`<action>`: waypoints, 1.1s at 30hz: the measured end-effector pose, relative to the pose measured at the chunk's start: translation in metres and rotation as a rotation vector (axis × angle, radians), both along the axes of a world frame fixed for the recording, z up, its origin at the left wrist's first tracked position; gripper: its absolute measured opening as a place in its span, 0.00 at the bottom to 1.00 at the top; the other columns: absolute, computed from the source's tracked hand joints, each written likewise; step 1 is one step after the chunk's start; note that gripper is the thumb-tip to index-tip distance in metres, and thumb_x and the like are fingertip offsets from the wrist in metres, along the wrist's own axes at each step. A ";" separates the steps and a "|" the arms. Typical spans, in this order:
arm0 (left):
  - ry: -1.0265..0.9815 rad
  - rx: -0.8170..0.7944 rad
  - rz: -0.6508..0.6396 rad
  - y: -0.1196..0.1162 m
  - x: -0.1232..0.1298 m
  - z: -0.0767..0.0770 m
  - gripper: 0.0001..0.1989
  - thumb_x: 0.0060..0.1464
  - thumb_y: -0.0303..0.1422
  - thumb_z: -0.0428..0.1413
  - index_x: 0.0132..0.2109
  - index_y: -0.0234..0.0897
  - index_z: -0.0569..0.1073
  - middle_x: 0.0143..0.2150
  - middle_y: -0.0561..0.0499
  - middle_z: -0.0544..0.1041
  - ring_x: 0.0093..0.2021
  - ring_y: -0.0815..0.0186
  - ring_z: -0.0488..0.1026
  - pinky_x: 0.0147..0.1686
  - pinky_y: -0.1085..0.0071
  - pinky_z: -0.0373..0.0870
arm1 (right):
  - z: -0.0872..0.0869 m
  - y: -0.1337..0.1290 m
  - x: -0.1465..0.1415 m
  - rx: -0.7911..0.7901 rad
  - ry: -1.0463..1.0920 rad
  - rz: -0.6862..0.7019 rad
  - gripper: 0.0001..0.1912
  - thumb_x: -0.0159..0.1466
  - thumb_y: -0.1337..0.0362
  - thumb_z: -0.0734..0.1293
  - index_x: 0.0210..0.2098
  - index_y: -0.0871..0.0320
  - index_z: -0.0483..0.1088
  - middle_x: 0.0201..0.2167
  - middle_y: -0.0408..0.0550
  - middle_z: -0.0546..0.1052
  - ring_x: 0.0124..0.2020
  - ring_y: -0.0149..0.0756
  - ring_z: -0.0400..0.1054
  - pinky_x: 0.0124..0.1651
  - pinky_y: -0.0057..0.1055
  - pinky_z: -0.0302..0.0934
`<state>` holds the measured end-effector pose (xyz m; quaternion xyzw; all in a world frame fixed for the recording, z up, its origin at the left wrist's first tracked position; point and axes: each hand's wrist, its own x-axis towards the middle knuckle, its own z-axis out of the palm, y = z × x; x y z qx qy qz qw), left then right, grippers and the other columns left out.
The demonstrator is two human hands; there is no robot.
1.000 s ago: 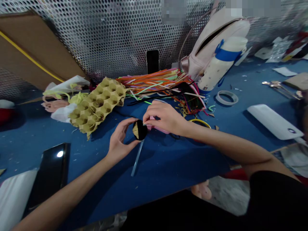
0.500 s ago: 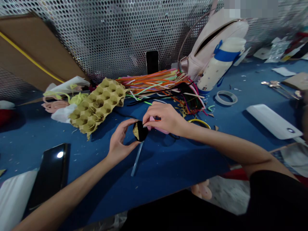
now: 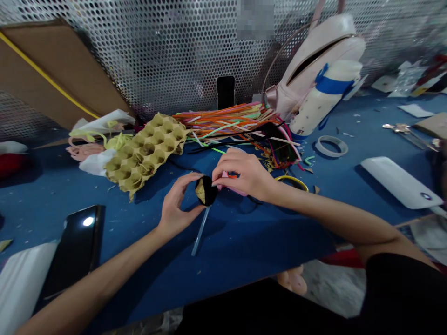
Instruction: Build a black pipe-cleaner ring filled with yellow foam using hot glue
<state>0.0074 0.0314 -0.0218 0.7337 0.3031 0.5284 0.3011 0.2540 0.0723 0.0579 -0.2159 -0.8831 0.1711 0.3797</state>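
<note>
Two hands: left hand [image 3: 176,203], thumb and fingers spread in a C, holds the black piece [image 3: 210,193]; right hand [image 3: 247,174], fingertips together, pinches its 3 o'clock edge.
Black piece: between both hands, tan patch [image 3: 200,191] toward 9 o'clock, long axis about 12 to 6.
Egg carton [image 3: 148,150]: at 10 o'clock, hollows facing up.
Bag [image 3: 324,37]: towards 1 o'clock, gaping, inside dark.
Bottle [image 3: 314,107]: at 2 o'clock, contents hidden.

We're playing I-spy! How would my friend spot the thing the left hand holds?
On the blue table, find the egg tray, then the left hand. It holds a roundish thing, black with a tan patch, unlike the pink piece alongside.
</note>
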 end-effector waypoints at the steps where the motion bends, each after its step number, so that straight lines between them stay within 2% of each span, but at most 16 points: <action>1: -0.004 0.001 -0.003 0.000 0.000 0.000 0.35 0.50 0.24 0.70 0.64 0.44 0.72 0.62 0.41 0.76 0.66 0.50 0.73 0.70 0.48 0.68 | 0.000 0.000 0.000 0.006 0.001 -0.001 0.07 0.71 0.64 0.72 0.35 0.57 0.77 0.35 0.45 0.81 0.36 0.35 0.69 0.46 0.36 0.59; 15: -0.034 0.004 0.000 0.001 0.000 0.000 0.36 0.50 0.24 0.71 0.64 0.43 0.72 0.62 0.41 0.75 0.66 0.52 0.73 0.70 0.49 0.68 | 0.003 -0.003 0.001 0.088 -0.085 -0.013 0.07 0.74 0.66 0.67 0.41 0.59 0.78 0.38 0.49 0.80 0.39 0.37 0.69 0.47 0.36 0.60; 33: -0.040 -0.004 -0.004 0.000 0.001 -0.002 0.34 0.51 0.28 0.71 0.64 0.43 0.72 0.63 0.41 0.76 0.66 0.52 0.74 0.69 0.50 0.71 | 0.002 -0.004 0.000 0.055 -0.135 -0.019 0.09 0.75 0.66 0.65 0.41 0.58 0.77 0.39 0.48 0.79 0.40 0.38 0.66 0.48 0.36 0.59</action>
